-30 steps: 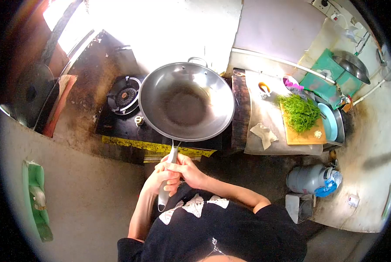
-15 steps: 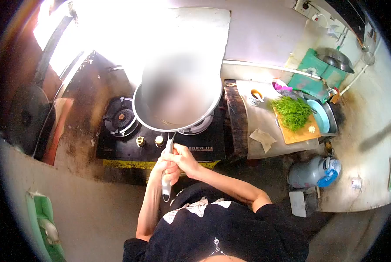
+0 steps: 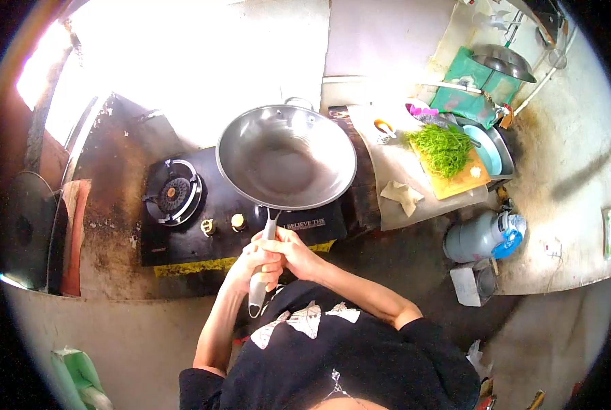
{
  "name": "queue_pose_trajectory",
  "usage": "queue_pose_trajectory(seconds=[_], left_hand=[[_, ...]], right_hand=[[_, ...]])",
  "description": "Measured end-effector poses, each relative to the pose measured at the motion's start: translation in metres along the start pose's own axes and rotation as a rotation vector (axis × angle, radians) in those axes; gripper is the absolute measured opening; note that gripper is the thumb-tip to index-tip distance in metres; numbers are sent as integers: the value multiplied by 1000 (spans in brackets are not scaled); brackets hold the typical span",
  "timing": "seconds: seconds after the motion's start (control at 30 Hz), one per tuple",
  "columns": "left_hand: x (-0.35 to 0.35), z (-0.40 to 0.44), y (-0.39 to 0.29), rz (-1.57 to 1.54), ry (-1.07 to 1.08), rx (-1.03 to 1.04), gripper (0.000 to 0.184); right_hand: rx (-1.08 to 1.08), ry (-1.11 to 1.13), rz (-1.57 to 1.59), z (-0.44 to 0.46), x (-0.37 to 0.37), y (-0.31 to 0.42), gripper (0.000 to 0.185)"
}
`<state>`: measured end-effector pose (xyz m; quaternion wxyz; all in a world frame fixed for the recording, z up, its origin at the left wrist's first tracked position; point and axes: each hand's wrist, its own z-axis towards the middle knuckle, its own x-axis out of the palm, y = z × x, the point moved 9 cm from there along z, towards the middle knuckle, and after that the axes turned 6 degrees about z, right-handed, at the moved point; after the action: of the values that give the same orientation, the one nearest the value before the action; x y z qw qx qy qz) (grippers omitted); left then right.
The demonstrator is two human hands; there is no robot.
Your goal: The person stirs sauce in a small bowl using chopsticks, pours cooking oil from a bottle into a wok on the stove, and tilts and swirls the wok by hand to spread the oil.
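Observation:
A large steel wok (image 3: 286,158) sits over the right side of the black gas stove (image 3: 182,249), hiding the burner beneath it. Bare, shiny metal with a darker bottom shows inside. Its long grey handle (image 3: 257,295) points toward my body. My left hand (image 3: 252,268) is wrapped round this handle. Closed over the handle's upper part, my right hand (image 3: 293,253) overlaps the left one, and some fingers of both are hidden.
An uncovered burner (image 3: 173,193) and two knobs lie left of the wok. On the right counter are greens (image 3: 443,150) on a cutting board (image 3: 449,186), a cup (image 3: 384,131), a cloth (image 3: 402,197) and a blue basin (image 3: 483,147). A gas cylinder (image 3: 475,237) stands below.
The white haze over the wok has gone, and its inside now shows clearly. The wok has shifted rightward over the stove, with both hands still on its handle. The view has shifted too.

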<state>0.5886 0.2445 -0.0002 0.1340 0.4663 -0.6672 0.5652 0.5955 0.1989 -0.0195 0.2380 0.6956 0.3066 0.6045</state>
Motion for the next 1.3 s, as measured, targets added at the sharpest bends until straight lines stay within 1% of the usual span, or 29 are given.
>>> queue_pose_trajectory(seconds=[0.03, 0.07, 0.13, 0.2, 0.23, 0.27, 0.4, 0.47, 0.5, 0.53, 0.6, 0.63, 0.67, 0.73, 0.77, 0.8, 0.87, 0.9, 1.0, 1.07, 1.13, 1.17, 1.2, 1.3], left_hand=[[-5, -3, 2, 80, -34, -16, 31], [-9, -6, 3, 161, -67, -31, 31], [-19, -13, 5, 208, -107, 3, 30], [-31, -16, 12, 304, -90, -34, 23], [-35, -19, 13, 311, -96, -34, 16], [-42, -19, 16, 309, -97, -35, 16], [-69, -5, 13, 357, -90, 109, 14], [-78, 4, 9, 352, -149, 166, 12], [-82, 13, 10, 369, -77, 188, 15], [-90, 20, 13, 368, -71, 190, 15], [-90, 28, 15, 339, -79, 129, 19], [-88, 28, 15, 295, -84, 140, 22], [-82, 26, 11, 315, -52, 179, 35], [-84, 23, 11, 410, -107, 248, 37], [-89, 26, 16, 484, -101, 211, 37], [-93, 31, 19, 481, -95, 204, 37], [-97, 40, 21, 438, -91, 188, 25], [-95, 45, 20, 394, -73, 205, 25], [-85, 48, 12, 441, -49, 244, 25], [-87, 50, 19, 406, -32, 209, 27], [-87, 52, 24, 277, -17, 183, 28], [-88, 52, 27, 276, -16, 176, 28], [-89, 53, 33, 248, 0, 139, 26], [-81, 53, 38, 165, 38, 68, 21]], right_hand=[[16, 48, 14, -1, 4, -4, 26], [18, 47, 16, -1, 5, -7, 26], [75, 97, 32, -2, 11, -18, 27], [114, 137, 59, 1, 17, -25, 29], [128, 160, 60, 4, 17, -33, 29], [142, 183, 61, 8, 17, -40, 29], [91, 157, 13, 29, 5, -52, 29], [83, 101, -124, 40, -10, -55, 27], [87, 72, -109, 43, -13, -54, 25], [64, 60, -148, 48, -18, -51, 24], [80, 68, -136, 50, -21, -46, 25], [77, 51, -155, 49, -22, -45, 25], [75, 33, -175, 46, -24, -45, 26], [75, 33, -206, 42, -26, -49, 27], [59, 42, -222, 43, -27, -47, 26], [45, 51, -235, 44, -29, -46, 26], [57, 51, -205, 50, -35, -43, 26], [59, 32, -235, 51, -35, -37, 25], [43, -8, -319, 53, -43, -36, 25], [29, -39, -305, 49, -46, -37, 24], [21, -122, -340, 47, -55, -36, 22], [9, -176, -289, 47, -58, -36, 21], [9, -202, -318, 45, -57, -33, 20], [29, -191, -326, 40, -61, -36, 21]])
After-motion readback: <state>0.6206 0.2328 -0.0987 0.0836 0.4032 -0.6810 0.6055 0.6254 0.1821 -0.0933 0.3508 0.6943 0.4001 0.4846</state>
